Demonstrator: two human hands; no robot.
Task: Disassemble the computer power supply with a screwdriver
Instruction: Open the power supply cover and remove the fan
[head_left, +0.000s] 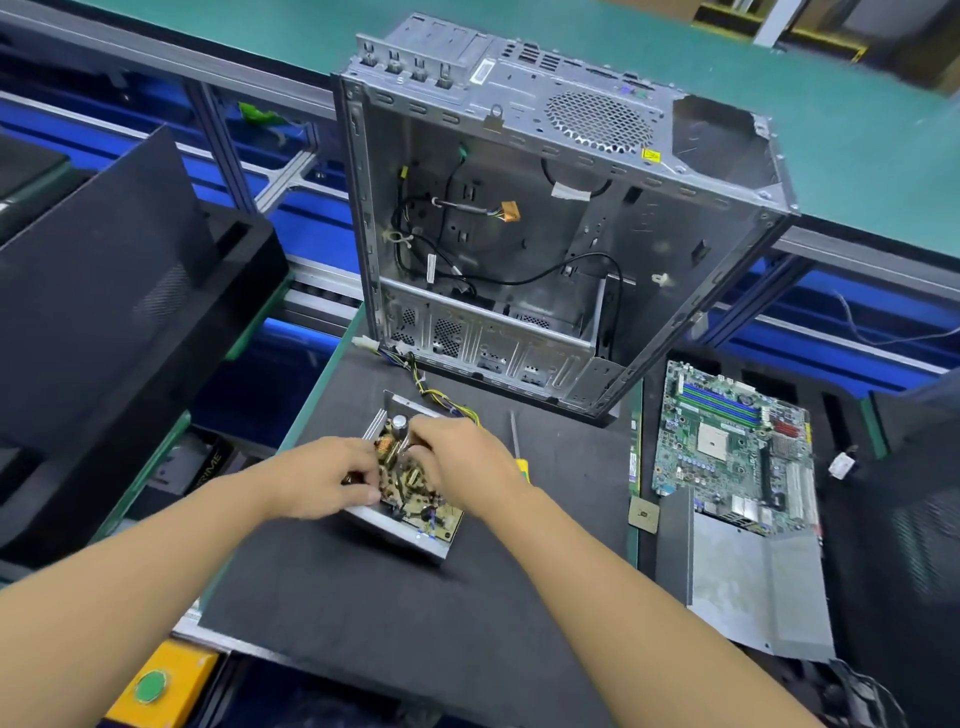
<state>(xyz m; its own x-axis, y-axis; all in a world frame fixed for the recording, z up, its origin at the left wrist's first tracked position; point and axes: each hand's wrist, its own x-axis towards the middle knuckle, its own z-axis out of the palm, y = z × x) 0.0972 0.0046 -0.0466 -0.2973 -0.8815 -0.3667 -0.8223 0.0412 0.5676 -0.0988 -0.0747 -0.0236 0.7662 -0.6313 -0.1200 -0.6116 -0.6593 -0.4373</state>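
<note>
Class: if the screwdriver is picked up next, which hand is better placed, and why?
Right. The screwdriver lies just beside the right hand; the left hand sits across the power supply, farther from it.

A black-matted worktop (374, 613) stands before a green conveyor belt (862, 135) on aluminium framing (234, 156) — blue panels (306, 228) beneath. A yellow box (182, 670) with a green button (151, 686) sits near-left.

Head-worn view, tilted down, close above the power supply (410, 512)
</note>
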